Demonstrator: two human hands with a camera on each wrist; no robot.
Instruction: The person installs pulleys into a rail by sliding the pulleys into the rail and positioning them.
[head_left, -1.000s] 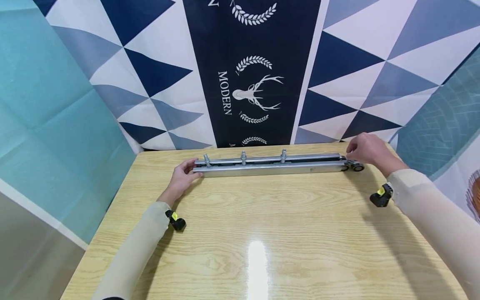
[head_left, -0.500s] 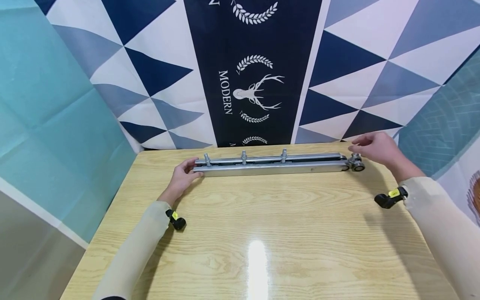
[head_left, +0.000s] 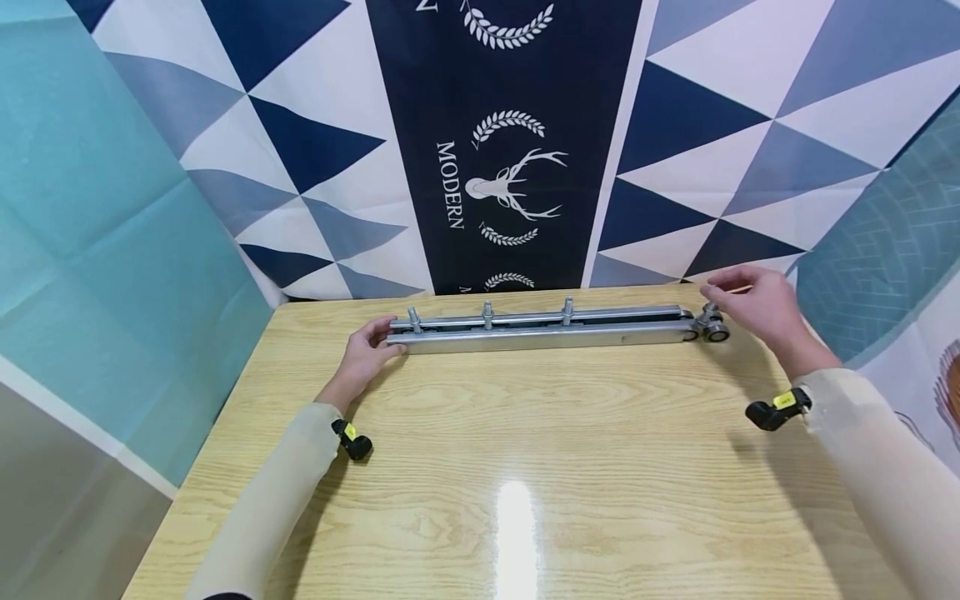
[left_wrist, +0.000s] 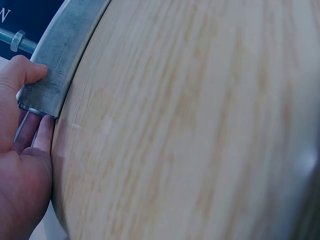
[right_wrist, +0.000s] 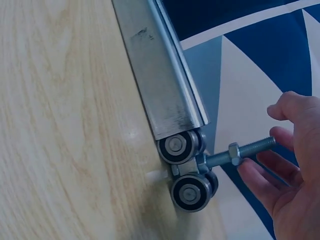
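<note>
A long silver metal track (head_left: 540,337) lies across the back of the table. Its left end is gripped by my left hand (head_left: 362,357), thumb on the side wall and fingers at the open end. At the right end a four-wheel roller trolley (right_wrist: 186,167) sits partly inside the track, one wheel pair outside. From the trolley sticks a threaded bolt (right_wrist: 262,146) with a hex nut (right_wrist: 234,153). My right hand (head_left: 767,310) is beside this bolt, fingers loosely spread around it, thumb apart from it.
Three more bolts rise from the track slot, among them a middle bolt (head_left: 487,315). Right behind the wooden table (head_left: 600,467) hangs a patterned cloth (head_left: 510,167). Teal sheets flank both sides, such as the left sheet (head_left: 127,250).
My right hand has let go of the trolley bolt and shifted slightly right, its fingers loosened. The trolley bolt now stands in plain view. The left hand and the track have stayed put.
</note>
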